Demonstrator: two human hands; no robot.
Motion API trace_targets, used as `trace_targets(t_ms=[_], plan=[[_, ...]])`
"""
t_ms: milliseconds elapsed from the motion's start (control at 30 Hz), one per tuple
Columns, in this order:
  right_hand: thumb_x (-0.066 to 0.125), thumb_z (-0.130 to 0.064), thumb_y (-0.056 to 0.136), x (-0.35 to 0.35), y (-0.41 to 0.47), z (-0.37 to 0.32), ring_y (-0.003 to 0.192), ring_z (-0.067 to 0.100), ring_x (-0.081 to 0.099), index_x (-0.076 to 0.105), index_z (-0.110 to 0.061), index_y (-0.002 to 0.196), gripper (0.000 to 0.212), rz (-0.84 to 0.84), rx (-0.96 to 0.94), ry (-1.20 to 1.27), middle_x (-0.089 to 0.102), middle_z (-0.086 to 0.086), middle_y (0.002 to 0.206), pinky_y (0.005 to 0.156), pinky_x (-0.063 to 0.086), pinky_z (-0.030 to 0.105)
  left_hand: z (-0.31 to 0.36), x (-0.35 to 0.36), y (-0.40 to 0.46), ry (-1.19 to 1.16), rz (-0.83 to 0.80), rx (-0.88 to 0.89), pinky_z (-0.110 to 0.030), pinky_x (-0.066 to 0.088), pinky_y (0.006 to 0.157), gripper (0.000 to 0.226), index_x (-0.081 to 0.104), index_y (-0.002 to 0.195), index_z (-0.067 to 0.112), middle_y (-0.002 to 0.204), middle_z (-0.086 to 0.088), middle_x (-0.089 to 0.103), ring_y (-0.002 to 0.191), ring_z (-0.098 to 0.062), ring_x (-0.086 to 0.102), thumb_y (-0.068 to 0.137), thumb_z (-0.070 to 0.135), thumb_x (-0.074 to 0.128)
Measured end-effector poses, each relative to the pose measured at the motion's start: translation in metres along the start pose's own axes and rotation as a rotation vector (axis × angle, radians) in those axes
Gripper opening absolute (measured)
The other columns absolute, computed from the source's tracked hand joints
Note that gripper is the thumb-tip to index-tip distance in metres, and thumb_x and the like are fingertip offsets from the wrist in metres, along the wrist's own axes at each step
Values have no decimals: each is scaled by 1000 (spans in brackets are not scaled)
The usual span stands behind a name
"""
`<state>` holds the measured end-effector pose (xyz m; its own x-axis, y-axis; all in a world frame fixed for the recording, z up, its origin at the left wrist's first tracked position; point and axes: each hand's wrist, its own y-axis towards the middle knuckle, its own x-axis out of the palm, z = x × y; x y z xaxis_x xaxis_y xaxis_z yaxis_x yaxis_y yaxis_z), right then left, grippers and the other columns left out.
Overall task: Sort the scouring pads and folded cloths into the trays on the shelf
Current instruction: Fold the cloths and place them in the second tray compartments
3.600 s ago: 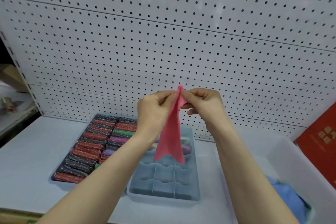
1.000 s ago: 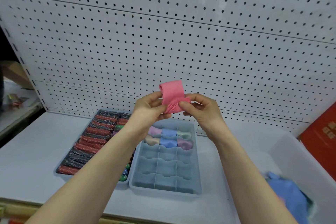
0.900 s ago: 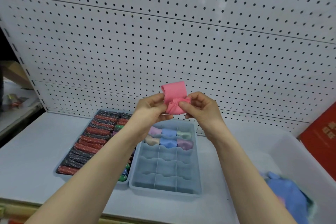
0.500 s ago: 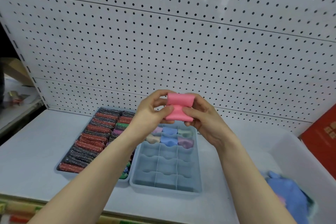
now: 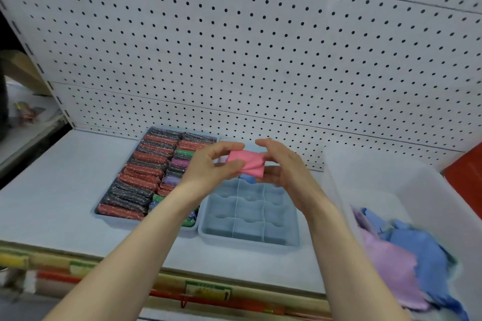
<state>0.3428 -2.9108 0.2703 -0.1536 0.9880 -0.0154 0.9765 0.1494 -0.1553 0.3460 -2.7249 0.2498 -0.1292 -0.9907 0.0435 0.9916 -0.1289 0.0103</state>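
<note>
Most divided tray [image 5: 250, 238] cells look unfilled; both hands, left hand [image 5: 208, 168] and right hand [image 5: 283, 169], pinch the folded pink cloth [image 5: 246, 163]; loose cloths [image 5: 407, 255] wait.

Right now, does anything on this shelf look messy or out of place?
Only the loose cloths in the white bin on the right, heaped unfolded. Both trays sit orderly, and the pink cloth is neatly folded between both hands.

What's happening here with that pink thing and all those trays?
A person is holding a folded pink cloth between the left hand and right hand, above a divided tray on the shelf. Its near compartments show nothing in them. The tray beside it is packed with scouring pads. More loose cloths sit in a white bin on the right.
</note>
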Motion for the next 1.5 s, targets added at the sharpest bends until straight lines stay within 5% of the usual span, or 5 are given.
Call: trace_targets(t_ms=[200, 333, 500, 1233, 1500], plan=[[69, -2, 87, 9, 6, 36, 83, 18, 67, 69, -4, 112, 25, -133, 71, -100, 70, 12, 95, 80, 59, 28, -36, -19, -8, 276, -38, 69, -33, 57, 85, 35, 67, 114, 28, 115, 4, 69, 96, -16, 68, 83, 13, 75], [74, -11, 81, 16, 14, 74, 75, 13, 65, 71, -27, 92, 20, 30, 1, -416, 70, -1, 85, 79, 57, 39, -65, -40, -18, 833, 45, 221, -31, 47, 94, 41, 64, 123, 21, 118, 5, 65, 107, -14, 58, 84, 23, 74], [68, -6, 76, 30, 35, 104, 76, 20, 61, 66, -15, 93, 20, 210, -85, -741, 66, -4, 84, 71, 45, 27, -95, -55, -24, 1187, -19, 371, -40, 47, 98, 38, 68, 118, 7, 118, -5, 66, 112, -26, 55, 82, 18, 74], [67, -26, 82, 69, 86, 105, 110, 26, 52, 72, -29, 103, 22, 87, 18, -1349, 65, 9, 95, 67, 35, 29, -101, -58, -24, 1143, 26, 415, -25, 33, 103, 33, 69, 114, 6, 118, -3, 64, 116, -18, 46, 83, 16, 67], [71, -20, 83, 22, 43, 79, 89, 17, 64, 75, -23, 105, 22, 238, -111, -894, 74, -3, 96, 81, 50, 31, -91, -49, -6, 1216, 58, 366, -38, 50, 88, 21, 74, 98, 11, 97, -2, 70, 99, -27, 56, 78, 8, 68]])
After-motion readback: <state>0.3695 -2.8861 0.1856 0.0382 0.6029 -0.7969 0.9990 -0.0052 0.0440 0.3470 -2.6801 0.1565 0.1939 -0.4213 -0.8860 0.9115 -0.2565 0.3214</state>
